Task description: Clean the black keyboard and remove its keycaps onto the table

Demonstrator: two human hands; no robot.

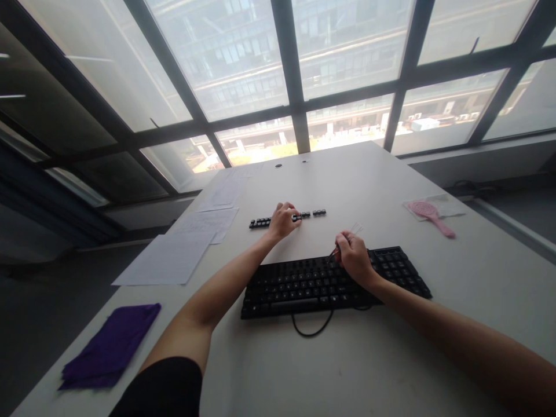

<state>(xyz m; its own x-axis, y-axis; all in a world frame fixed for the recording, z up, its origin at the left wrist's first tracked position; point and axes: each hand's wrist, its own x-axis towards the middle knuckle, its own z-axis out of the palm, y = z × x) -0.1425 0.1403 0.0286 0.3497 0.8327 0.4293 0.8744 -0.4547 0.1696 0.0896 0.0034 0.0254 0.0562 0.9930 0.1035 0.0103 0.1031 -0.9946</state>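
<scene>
A black keyboard (286, 288) lies on the white table, its cable looping out at the near edge. Beyond it, loose black keycaps (260, 223) stand in a row. My left hand (283, 220) reaches over this row, thumb and fingertips closed around a keycap (296, 218) at its middle. Over the keyboard's upper right part, my right hand (354, 258) is closed around a keycap puller (357, 227), whose thin wire end sticks out past the fingers. A dark tip shows on the other side of that hand, close to the keys. The palm hides some of the keyboard.
Printed paper sheets (167, 260) lie along the left side of the table. A folded purple cloth (110, 346) is at the near left. On the right, a pink hairbrush (432, 217) rests partly on a clear plastic bag (447, 205). Large windows stand behind the table.
</scene>
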